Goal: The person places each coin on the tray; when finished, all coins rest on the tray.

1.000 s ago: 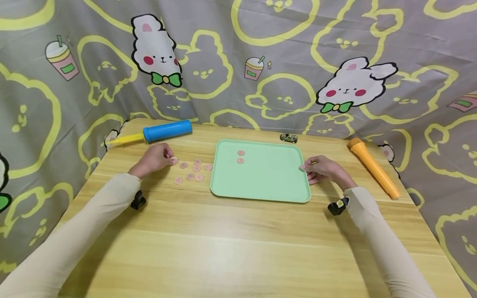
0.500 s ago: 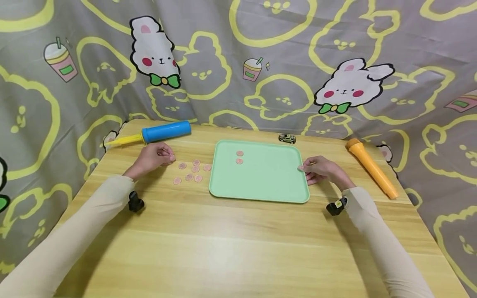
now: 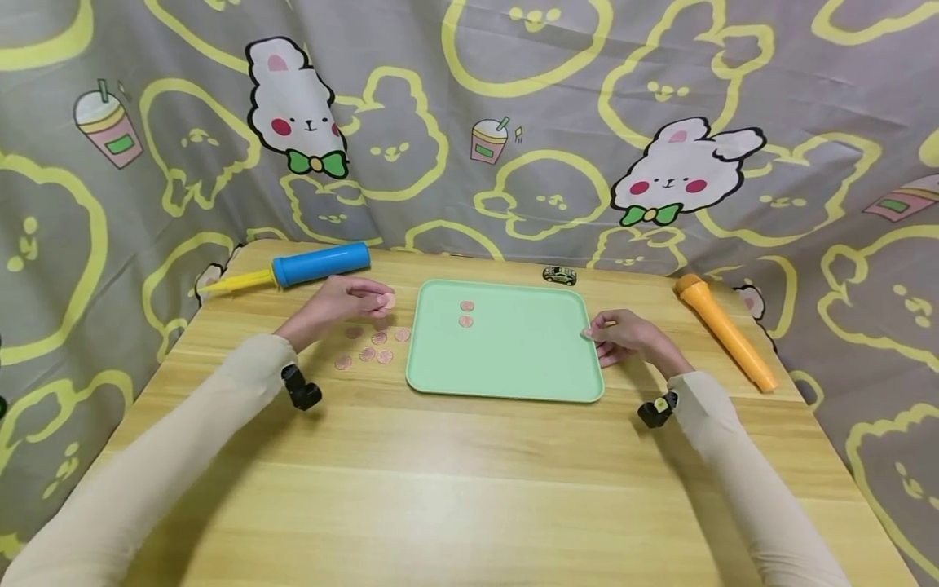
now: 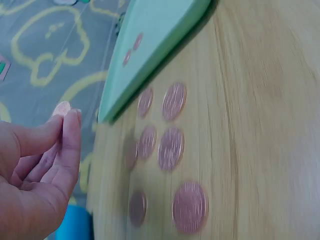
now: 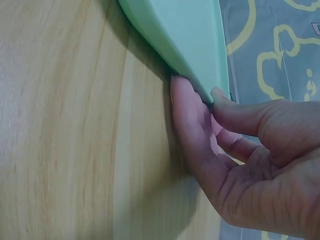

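My left hand pinches a copper coin between thumb and fingertips, raised above the table just left of the tray. In the left wrist view the coin pokes out past the fingertips. Below that hand, several more copper coins lie flat on the wood. The light green tray bears two coins near its far left part. My right hand holds the tray's right edge. In the right wrist view its thumb is on the rim, with the fingers against the outer side.
A blue pump with a yellow nozzle lies at the back left. Behind the tray stands a small toy car. An orange toy microphone lies to the right. A patterned curtain hangs behind the wooden table.
My left hand has lifted a coin off the table and moved right with it, towards the tray. The right hand keeps its hold on the tray's edge. The head view has shifted slightly.
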